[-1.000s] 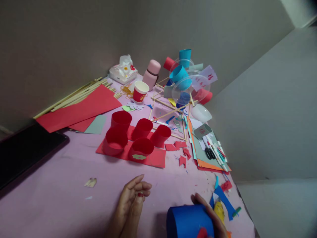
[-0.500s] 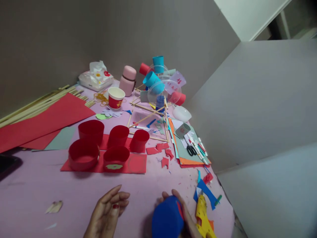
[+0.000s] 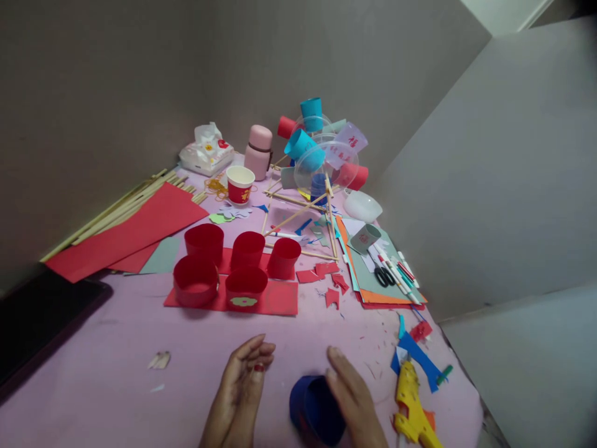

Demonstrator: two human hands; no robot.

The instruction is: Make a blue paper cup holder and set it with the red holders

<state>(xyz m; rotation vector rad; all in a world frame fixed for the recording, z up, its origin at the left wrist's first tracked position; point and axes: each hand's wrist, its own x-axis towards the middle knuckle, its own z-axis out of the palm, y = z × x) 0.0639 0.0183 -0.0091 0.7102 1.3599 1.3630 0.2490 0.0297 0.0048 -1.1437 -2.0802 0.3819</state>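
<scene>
A dark blue paper cup [image 3: 310, 407] is at the front of the table, its opening tilted toward me. My right hand [image 3: 352, 398] lies along the cup's right side, fingers stretched out and overlapping its rim; whether they touch it I cannot tell, and the thumb is hidden. To the left of the cup my left hand [image 3: 245, 386] is empty, its fingers loosely curved and apart. Beyond my hands several red paper cups [image 3: 196, 283] stand on red paper strips [image 3: 284, 298]. One red cup bears a pale flower-shaped cutout [image 3: 244, 302].
A yellow glue gun [image 3: 410, 398] lies at the right beside blue paper scraps [image 3: 422, 361]. Behind are a stick frame with discs and coloured cups [image 3: 305, 149], a pink flask [image 3: 258, 152] and scissors [image 3: 383, 275]. Red sheets [image 3: 130, 230] and a black device [image 3: 51, 323] are at the left.
The blue cup has tipped so its opening shows, and my right hand's fingers have straightened from around it. My left hand keeps its shape. The view has shifted, with things appearing further right.
</scene>
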